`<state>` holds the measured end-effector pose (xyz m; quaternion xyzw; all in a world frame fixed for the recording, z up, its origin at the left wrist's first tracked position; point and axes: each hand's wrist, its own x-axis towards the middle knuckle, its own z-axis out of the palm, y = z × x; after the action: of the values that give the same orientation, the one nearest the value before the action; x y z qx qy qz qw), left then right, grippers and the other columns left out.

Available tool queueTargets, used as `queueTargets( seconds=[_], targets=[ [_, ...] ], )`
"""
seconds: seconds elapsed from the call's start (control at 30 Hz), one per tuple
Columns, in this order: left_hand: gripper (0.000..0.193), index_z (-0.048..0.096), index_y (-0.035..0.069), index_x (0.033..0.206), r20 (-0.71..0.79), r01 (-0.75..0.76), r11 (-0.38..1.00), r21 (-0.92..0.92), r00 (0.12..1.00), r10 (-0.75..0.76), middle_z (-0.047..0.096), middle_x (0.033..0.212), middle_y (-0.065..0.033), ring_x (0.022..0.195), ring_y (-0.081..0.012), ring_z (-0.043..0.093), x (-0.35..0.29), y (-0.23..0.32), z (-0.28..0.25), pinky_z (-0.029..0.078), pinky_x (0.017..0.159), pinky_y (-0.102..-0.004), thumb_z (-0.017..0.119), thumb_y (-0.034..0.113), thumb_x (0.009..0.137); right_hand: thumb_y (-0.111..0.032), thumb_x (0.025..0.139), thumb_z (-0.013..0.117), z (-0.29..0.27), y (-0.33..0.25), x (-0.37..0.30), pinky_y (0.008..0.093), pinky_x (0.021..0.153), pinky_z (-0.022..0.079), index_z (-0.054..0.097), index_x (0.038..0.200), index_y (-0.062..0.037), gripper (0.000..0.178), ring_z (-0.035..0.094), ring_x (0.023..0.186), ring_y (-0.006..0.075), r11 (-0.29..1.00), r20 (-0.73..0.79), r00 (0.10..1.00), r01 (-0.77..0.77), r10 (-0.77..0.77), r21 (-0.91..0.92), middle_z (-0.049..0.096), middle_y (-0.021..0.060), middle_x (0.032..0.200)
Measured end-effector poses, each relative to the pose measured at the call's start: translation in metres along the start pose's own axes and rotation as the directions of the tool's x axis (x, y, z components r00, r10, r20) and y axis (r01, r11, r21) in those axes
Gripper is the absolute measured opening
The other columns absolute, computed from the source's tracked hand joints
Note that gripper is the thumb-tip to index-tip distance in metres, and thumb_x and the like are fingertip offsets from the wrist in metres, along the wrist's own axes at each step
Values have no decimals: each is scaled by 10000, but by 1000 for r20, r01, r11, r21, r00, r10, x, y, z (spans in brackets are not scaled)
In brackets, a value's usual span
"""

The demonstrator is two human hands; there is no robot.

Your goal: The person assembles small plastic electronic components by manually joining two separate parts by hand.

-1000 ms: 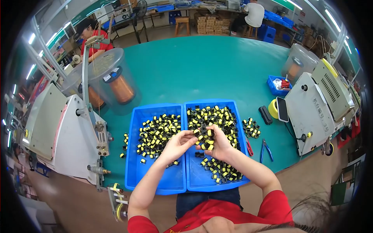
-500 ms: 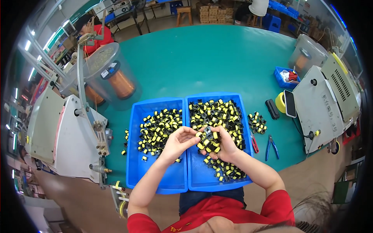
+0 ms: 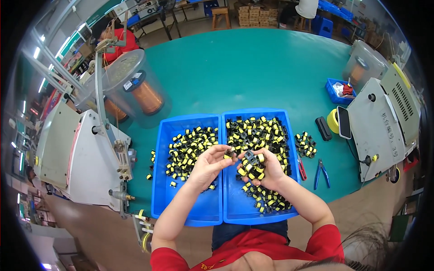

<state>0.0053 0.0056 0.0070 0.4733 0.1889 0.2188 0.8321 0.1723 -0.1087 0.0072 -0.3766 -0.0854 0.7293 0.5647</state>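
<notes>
Two blue bins stand side by side, the left bin [image 3: 190,212] and the right bin [image 3: 239,216], both holding many small black coil bobbins wrapped in yellow tape. Above the right bin, my right hand [image 3: 271,170] cups a cluster of these coil bobbins [image 3: 252,168], fingers curled round them. My left hand [image 3: 209,166] is over the divide between the bins, pinching a single coil bobbin [image 3: 229,154] between thumb and fingertips. It is held just left of the cluster. More bobbins [image 3: 192,149] lie heaped in the left bin below my left hand.
Winding machines flank the green table [image 3: 203,72]: one at left [image 3: 90,158], one at right [image 3: 379,126]. Right of the bins lie loose bobbins [image 3: 305,144], red-handled pliers [image 3: 302,169], blue cutters [image 3: 321,174], a black case [image 3: 323,128] and a phone [image 3: 343,122]. Copper wire spools [image 3: 147,97] stand back left.
My left hand has drawn slightly away from the cluster in my right hand, with one bobbin now in its pinch. The whole view has shifted a little.
</notes>
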Motion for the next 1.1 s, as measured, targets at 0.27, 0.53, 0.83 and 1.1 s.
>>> queueTargets(
  seconds=[0.27,0.53,0.83,1.1],
  targets=[
    [399,454,1,1202,198,177,947,-269,972,-125,559,1076,-108,956,-175,554,-1,2,-5,441,845,-282,600,144,860,-368,818,376,0,0,0,245,289,355,516,1041,-53,410,599,556,261,997,73,996,-55,59,-58,600,139,836],
    [311,553,25,1100,147,-44,882,469,989,-30,492,837,6,737,-65,481,-3,-7,12,423,677,-220,650,78,810,-392,839,382,0,7,-1,230,323,416,524,999,-51,402,640,590,214,961,158,984,-31,77,-276,627,119,838],
    [310,584,48,1032,64,-181,890,419,983,170,540,1024,-12,846,-81,472,-1,-11,6,437,744,-226,693,19,743,-354,816,386,-1,4,1,228,302,364,522,980,-59,364,593,525,251,992,19,999,-27,30,-123,607,129,792],
    [371,480,9,1204,106,69,989,-134,993,-55,533,1148,-110,719,-96,454,0,-2,-1,394,616,-217,580,87,856,-363,816,369,1,2,0,240,308,375,558,983,-28,419,590,521,259,997,5,1000,-7,7,-73,614,155,798]
  ],
)
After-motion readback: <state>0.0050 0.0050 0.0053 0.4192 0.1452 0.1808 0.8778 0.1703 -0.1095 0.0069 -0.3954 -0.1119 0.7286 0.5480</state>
